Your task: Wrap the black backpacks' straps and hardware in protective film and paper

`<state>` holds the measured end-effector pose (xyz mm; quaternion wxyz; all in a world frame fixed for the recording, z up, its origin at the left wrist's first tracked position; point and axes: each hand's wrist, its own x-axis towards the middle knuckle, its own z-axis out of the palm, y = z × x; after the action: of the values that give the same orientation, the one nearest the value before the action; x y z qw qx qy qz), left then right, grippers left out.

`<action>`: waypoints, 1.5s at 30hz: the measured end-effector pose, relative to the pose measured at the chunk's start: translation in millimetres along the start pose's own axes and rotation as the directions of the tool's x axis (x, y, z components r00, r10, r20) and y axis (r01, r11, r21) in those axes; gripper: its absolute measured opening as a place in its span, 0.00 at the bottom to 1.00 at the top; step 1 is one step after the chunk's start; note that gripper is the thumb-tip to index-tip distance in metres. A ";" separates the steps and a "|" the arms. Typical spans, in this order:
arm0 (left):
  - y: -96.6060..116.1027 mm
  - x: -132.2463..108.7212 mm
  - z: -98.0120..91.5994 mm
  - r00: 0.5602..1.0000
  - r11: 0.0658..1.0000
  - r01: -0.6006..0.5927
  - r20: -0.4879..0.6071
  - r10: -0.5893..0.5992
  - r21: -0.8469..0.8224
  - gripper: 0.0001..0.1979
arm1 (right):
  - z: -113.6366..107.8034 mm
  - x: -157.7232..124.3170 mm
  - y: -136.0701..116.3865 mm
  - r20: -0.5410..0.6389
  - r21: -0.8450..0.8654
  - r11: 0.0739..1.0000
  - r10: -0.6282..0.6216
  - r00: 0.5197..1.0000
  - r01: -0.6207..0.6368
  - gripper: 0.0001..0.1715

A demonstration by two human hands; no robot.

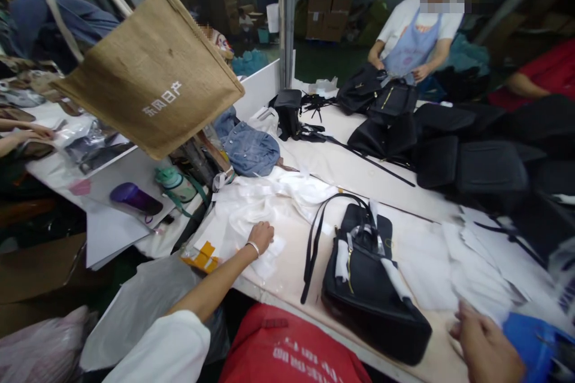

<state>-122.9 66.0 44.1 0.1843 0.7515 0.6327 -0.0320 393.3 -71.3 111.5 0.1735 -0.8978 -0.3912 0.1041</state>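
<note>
My left hand (260, 238) is at the near edge of a heap of thin white sheets (251, 203), its fingers curled down and closed on a white sheet (268, 256). At the lower right my right hand (487, 341) is smeared by motion, fingers partly curled; whether it holds anything cannot be made out. Between the hands a black backpack (375, 299) lies on the table, white wrapping on its straps and zip area, with a black strap (311, 251) trailing to its left. More white sheets (471, 263) are spread beyond my right hand.
A blue object (532, 344) sits beside my right hand. Black bags (476, 167) pile up at the right. A denim bag (251, 146) lies at the back. A brown burlap bag (157, 72) hangs at the left, above a purple bottle (135, 198). A co-worker (413, 42) handles black bags opposite.
</note>
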 end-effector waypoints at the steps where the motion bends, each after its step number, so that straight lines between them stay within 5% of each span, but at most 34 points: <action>1: -2.9 1.6 -0.1 1.000 1.000 -0.018 0.003 0.018 -0.011 0.07 | 3.2 -5.1 -17.7 0.042 0.011 0.999 0.030 0.999 -0.031 0.26; 4: -11.2 3.8 0.9 0.998 0.997 -0.061 0.008 0.062 -0.056 0.16 | 15.7 -10.5 -40.0 0.106 -0.028 0.995 0.095 0.990 -0.093 0.27; 8: -20.7 10.1 3.7 0.996 0.988 -0.081 0.020 0.084 -0.128 0.12 | 25.7 -4.8 -11.1 0.092 -0.147 0.972 0.196 0.976 -0.181 0.19; 11: -25.8 19.4 4.6 0.996 0.976 -0.086 0.019 0.092 -0.202 0.05 | 19.1 -13.1 -4.1 -0.053 -0.234 0.965 0.105 0.993 -0.114 0.37; 13: -27.9 24.5 4.0 0.995 0.961 -0.093 0.008 0.099 -0.262 0.03 | 11.9 -29.4 -27.3 -0.204 -0.258 0.965 -0.017 0.979 -0.037 0.41; 15: -29.1 26.5 2.2 0.995 0.939 -0.101 -0.012 0.103 -0.328 0.04 | 8.9 -51.3 -70.7 -0.257 -0.206 0.978 -0.073 0.964 0.019 0.32; 18: -28.5 24.0 -2.1 0.993 0.895 -0.121 -0.059 0.106 -0.430 0.06 | 24.7 -86.3 -149.6 0.025 0.066 0.986 -0.158 0.987 0.156 0.23; 21: -24.5 17.9 -8.5 0.989 0.842 -0.146 -0.109 0.104 -0.519 0.07 | 69.1 -116.9 -215.0 0.345 0.376 0.911 -0.305 0.888 0.167 0.26; 27: -10.4 3.3 -22.2 0.978 0.763 -0.190 -0.188 0.092 -0.618 0.10 | 168.2 -148.8 -278.9 0.584 0.643 0.749 -0.344 0.735 -0.161 0.27; 31: -4.1 -5.5 -25.7 0.979 0.728 -0.191 -0.179 0.095 -0.659 0.11 | 189.8 -154.5 -289.6 0.665 0.689 0.635 -0.359 0.655 -0.351 0.23; 34: -3.2 -6.6 -30.4 0.979 0.690 -0.201 -0.158 0.126 -0.696 0.12 | 189.9 -155.1 -287.0 0.623 0.716 0.626 -0.370 0.690 -0.311 0.22; 38: -4.3 4.9 -41.8 0.963 0.625 -0.227 -0.076 0.259 -0.747 0.28 | 184.3 -154.4 -281.6 0.575 0.730 0.658 -0.446 0.686 -0.185 0.21; 42: -6.1 21.3 -44.0 0.889 0.489 -0.069 0.169 0.426 -0.870 0.18 | 181.4 -154.4 -279.8 0.546 0.727 0.680 -0.488 0.681 -0.096 0.21; 45: -8.4 26.0 -37.4 0.885 0.400 0.046 0.223 0.408 -0.915 0.11 | 182.7 -155.5 -278.5 0.537 0.700 0.712 -0.466 0.703 -0.063 0.22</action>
<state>-132.8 103.4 69.6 0.6897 0.5735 0.4060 0.1749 44.2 32.4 61.2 0.3402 -0.6156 -0.4648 0.5379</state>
